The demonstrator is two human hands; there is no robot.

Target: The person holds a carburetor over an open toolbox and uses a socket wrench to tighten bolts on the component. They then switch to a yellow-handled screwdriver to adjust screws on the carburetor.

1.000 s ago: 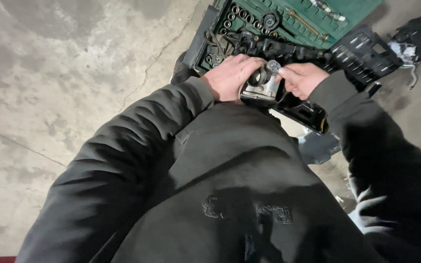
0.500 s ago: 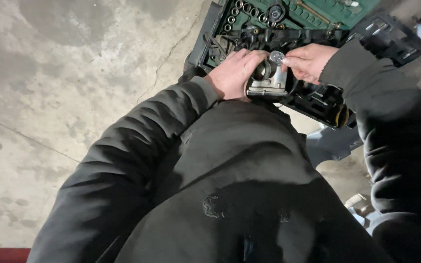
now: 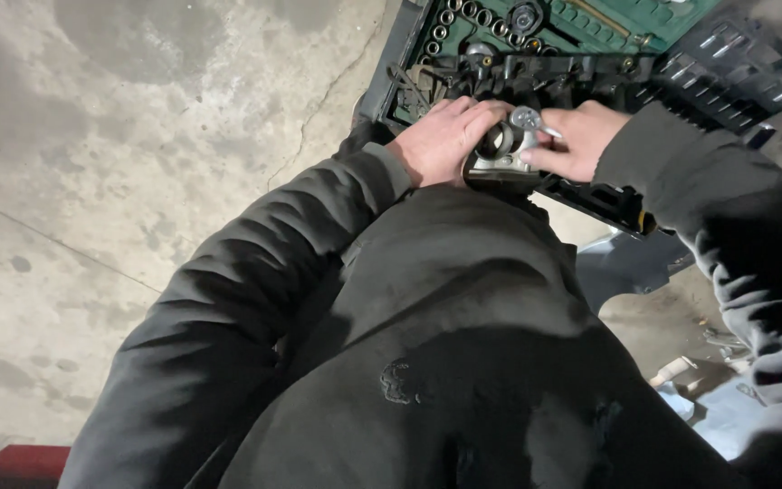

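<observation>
Your left hand (image 3: 445,136) sits in the upper middle of the frame, fingers curled over the top and near side of a small shiny metal part (image 3: 500,158); its grip is clenched around that part. Your right hand (image 3: 576,138) comes in from the right, just beside it, with the fingers bent and the fingertips pinching a small silvery piece (image 3: 527,118) at the top of the metal part. That grip is closed on the piece, though how much of the piece lies between the fingers is hard to make out.

The metal part is rounded, grey and glossy, with a dark round opening on its upper face. Its lower half is hidden behind your dark trousers (image 3: 463,299), which fill the middle of the frame; the cloth is matte and creased.

Directly behind your hands, along the top edge of the frame, lies an open socket set case (image 3: 590,36), cut off at the top. Its tray is dark green plastic with rows of round chrome sockets and black holders. The case's lid (image 3: 735,68) at the upper right is black and ribbed.

The floor (image 3: 138,118) on the left is bare grey concrete, stained and cracked. At the lower right, small items on the floor are too blurred to tell.
</observation>
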